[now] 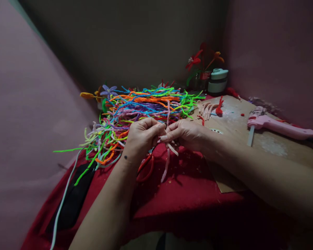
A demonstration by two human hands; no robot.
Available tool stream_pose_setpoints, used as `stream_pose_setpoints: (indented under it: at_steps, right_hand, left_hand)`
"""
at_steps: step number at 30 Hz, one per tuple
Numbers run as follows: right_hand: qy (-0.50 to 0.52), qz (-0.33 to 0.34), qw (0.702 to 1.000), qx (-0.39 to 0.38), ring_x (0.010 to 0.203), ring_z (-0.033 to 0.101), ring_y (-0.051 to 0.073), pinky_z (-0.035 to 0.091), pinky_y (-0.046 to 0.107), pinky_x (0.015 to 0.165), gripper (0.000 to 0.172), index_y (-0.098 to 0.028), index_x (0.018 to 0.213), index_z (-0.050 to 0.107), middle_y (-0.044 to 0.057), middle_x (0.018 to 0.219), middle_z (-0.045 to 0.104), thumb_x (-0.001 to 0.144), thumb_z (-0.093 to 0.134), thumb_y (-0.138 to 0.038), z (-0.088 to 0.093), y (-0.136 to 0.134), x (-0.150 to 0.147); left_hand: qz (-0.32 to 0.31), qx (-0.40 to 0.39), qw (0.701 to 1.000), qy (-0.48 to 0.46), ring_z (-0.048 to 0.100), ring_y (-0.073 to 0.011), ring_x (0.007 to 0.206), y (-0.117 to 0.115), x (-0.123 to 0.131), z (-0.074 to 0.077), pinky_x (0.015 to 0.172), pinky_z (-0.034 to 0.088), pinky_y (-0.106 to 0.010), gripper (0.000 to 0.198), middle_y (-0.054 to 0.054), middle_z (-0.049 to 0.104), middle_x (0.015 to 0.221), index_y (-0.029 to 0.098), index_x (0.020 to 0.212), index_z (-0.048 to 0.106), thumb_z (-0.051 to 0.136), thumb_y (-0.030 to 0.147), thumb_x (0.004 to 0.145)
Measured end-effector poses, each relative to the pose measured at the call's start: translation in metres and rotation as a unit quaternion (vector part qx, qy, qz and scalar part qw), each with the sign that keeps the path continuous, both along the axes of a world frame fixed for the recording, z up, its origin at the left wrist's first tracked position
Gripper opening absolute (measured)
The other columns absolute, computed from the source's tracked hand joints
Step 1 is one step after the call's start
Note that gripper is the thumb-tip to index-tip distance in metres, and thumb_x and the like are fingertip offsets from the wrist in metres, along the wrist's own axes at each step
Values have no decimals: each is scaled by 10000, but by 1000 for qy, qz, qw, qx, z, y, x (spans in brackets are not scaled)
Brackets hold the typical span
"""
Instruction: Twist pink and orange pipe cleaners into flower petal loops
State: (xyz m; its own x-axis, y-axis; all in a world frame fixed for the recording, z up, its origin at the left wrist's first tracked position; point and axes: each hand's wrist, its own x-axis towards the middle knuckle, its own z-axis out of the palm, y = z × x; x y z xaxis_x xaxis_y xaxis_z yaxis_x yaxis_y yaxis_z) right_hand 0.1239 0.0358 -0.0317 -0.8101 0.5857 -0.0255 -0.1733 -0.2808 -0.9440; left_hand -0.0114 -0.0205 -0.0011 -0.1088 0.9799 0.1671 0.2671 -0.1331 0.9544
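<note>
My left hand point(146, 133) and my right hand point(184, 133) meet over the red cloth, fingertips pinched together. Between them is a pale, cream-coloured pipe cleaner point(173, 149), its short end sticking out below my right fingers. A pinkish pipe cleaner point(166, 168) hangs beneath my hands; whether it joins the pale one is hidden by my fingers. Just behind lies a big heap of multicoloured pipe cleaners point(148, 99). Scissors with red handles point(152, 168) rest on the cloth beside my left wrist, partly covered.
At right, a cardboard sheet point(229, 175) carries a pink glue gun point(284, 127), curled pale pieces point(207, 109) and a red fuzzy piece point(219, 107). Behind stand a pale teal lidded container point(217, 81) and red pipe-cleaner flowers point(194, 61). A white cable point(64, 198) crosses a black flat object point(74, 194) at left.
</note>
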Motion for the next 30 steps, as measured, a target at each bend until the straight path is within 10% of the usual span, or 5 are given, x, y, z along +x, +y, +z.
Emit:
stream_pose_setpoints:
  at_steps: [4,30]
  right_hand:
    - [8,-20,1000,1,316,445,73,307,201,351,293,-135,451,479,-26,359,489,585,736,-171,-3,2,-1]
    - [99,-175,979,-44,454,457,72,389,227,467,146,-134,648,593,-21,531,540,649,708,-225,-3,7,-5]
  left_hand:
    - [53,69,995,51,447,-48,434,3,5,-7,400,346,-154,149,38,545,519,152,599,580,638,239,705]
    - [-58,-80,993,-61,402,-47,345,8,-9,-6,350,267,-165,220,35,518,464,138,708,579,691,326,697]
